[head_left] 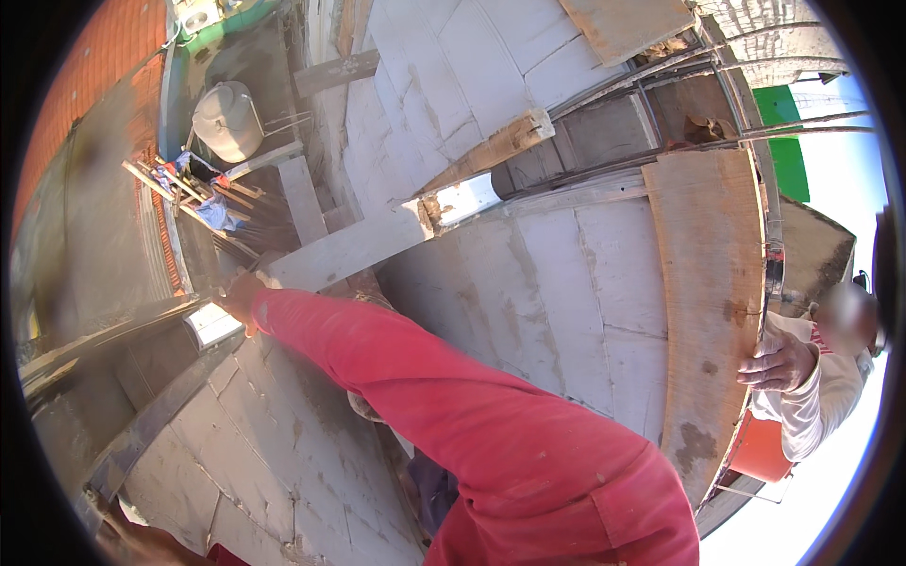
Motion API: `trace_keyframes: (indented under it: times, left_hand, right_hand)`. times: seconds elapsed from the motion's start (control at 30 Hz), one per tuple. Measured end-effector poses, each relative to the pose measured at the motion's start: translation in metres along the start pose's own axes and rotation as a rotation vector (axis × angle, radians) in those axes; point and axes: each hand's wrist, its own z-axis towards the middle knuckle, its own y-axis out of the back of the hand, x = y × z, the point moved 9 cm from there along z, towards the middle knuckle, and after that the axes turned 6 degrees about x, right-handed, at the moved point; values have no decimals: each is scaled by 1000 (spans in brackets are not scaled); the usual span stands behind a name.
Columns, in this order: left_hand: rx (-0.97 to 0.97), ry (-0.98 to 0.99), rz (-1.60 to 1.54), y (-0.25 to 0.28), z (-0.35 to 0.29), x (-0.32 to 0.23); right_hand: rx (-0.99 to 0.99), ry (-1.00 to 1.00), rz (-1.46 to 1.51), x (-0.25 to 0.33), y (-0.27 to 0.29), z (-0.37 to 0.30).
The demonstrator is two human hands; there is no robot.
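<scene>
My right arm in a red sleeve reaches across to the upper left. My right hand (243, 300) is closed over a long white-grey beam (330, 253) near its far-left end, and a bright white piece (213, 324) shows just beyond the fingers. Down at the lower left rim, in shadow, my left hand (142, 542) is closed around the lower end of a narrow grey board (142, 429); its fingers show only in part. A rough wooden piece (495, 146) meets the beam at its other end, beside a sunlit patch.
At the right, a co-worker's hand (781, 358) holds the edge of a wide wooden plank (708, 283). Pale block walls (557, 283) flank the beam. Thin rods (802, 127) run off to the upper right. Below stand a grey tank (226, 121) and a heap of sticks and cloth (212, 198).
</scene>
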Motion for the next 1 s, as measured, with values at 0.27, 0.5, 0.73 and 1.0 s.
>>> trace_keyframes:
  times: [0.27, 0.5, 0.73, 1.0]
  left_hand:
    - [3, 368, -231, 2, 1, -34]
    - [-14, 414, -173, 11, -4, -35]
    - [-17, 262, -110, 9, 0, -40]
    - [-99, 433, -509, 5, -4, -40]
  right_hand:
    - [63, -45, 18, -10, 5, -16]
    - [29, -20, -29, 2, 18, -16]
    - [42, -48, -42, -7, 18, -20]
    - [170, -54, -34, -2, 20, -20]
